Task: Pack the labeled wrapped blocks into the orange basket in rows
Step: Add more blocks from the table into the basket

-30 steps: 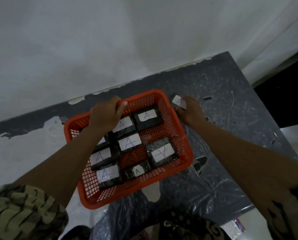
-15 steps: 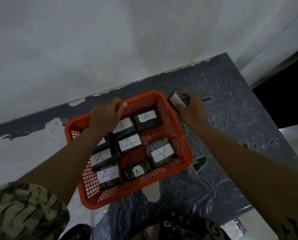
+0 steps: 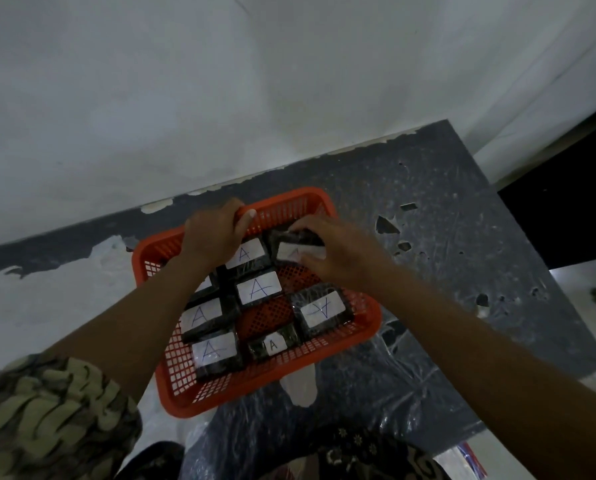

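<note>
Seven labelled blocks countable in the orange basket, plus one mostly hidden under the left forearm. Far right corner: wrapped block pinched in the right hand, fingers curled round its far edge, thumb on the near side, label blurred. Cannot tell whether held above or already touching the block seen in that corner earlier. Half a second ago gripped outside the rim at the far right of the basket; now carried over the wall and inside. Means one more block nearly delivered.

Just left: block with "A" label, then another "A" block nearer. Right side: block with upside-down label. Near row: small-labelled block and large-labelled block, with one more above it. Bare mesh showing in the middle of the basket, so rows incomplete and a slot open.

Left hand clamped on the far rim, fingers over the edge, unchanged from a second ago, steadying the basket. Basket resting on a scuffed dark table against a pale wall, crinkled plastic sheet at the near edge.
</note>
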